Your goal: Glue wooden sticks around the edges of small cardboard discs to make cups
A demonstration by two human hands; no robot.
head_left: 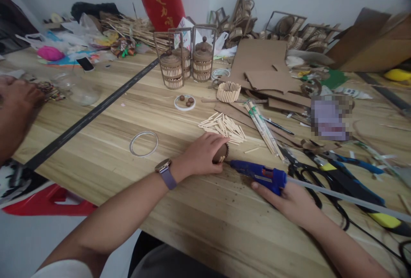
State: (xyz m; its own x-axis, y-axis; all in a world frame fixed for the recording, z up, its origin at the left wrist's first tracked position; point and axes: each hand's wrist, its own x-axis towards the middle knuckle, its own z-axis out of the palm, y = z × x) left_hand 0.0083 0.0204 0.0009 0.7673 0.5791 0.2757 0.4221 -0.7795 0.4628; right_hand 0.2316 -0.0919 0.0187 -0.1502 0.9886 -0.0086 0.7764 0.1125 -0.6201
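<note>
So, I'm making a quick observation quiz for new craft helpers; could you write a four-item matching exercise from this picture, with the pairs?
Column 1
1. Blue plastic glue gun
2. Small round dark-brown piece
3. Short pale wooden sticks
4. Round-faced watch with purple strap

Column 2
A. In a loose heap just beyond the left hand
B. Worn on the left wrist
C. Held in the right hand
D. Between the left hand's thumb and fingers

Pairs: 1-C, 2-D, 3-A, 4-B

Smooth plastic glue gun (pixel 252 170), matt cardboard (pixel 259 59)
</note>
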